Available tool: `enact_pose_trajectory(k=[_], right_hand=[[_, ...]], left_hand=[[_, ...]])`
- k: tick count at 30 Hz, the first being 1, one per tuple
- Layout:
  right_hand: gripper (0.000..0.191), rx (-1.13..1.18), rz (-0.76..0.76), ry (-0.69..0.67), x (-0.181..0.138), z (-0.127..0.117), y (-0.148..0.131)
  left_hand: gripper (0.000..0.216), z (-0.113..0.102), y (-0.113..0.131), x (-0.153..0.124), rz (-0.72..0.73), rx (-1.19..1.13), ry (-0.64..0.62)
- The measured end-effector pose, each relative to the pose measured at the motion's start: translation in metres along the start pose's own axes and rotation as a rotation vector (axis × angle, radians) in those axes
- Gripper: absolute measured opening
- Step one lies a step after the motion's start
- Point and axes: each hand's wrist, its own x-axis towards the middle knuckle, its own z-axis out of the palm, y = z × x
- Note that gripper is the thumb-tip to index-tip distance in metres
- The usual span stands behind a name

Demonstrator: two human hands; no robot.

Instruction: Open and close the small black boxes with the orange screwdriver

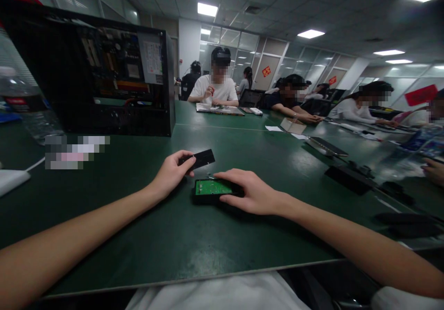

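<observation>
My left hand (176, 167) pinches a thin black rectangular cover (204, 158) by its left end, holding it tilted above the table. Just right of it, my right hand (255, 192) grips the right end of a black plastic case (204, 200), thumb on the near side and fingers over the far side. Inside the case lies a green circuit board (212, 187), face up; its right part is hidden under my hand. Some small metallic bits show beside the case's far edge, too small to name. The cover and the case are apart.
An opened computer tower (169, 83) stands at the left on the green table (194, 250), beside a plastic bottle (41, 120). A small open box (293, 126) and dark devices (348, 178) lie to the right. Several people sit at the far and right sides.
</observation>
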Motion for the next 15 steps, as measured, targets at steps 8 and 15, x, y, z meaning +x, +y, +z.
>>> enact_pose_trajectory(k=[8,15], right_hand=[[0.059,-0.217,0.413,0.516,-0.033,-0.118,0.093],[0.046,-0.702,1.114,0.129,-0.111,-0.167,0.200]], left_hand=[[0.033,0.014,0.010,-0.018,0.003,-0.008,-0.142],[0.019,0.039,0.020,-0.049,-0.022,-0.031,-0.450]])
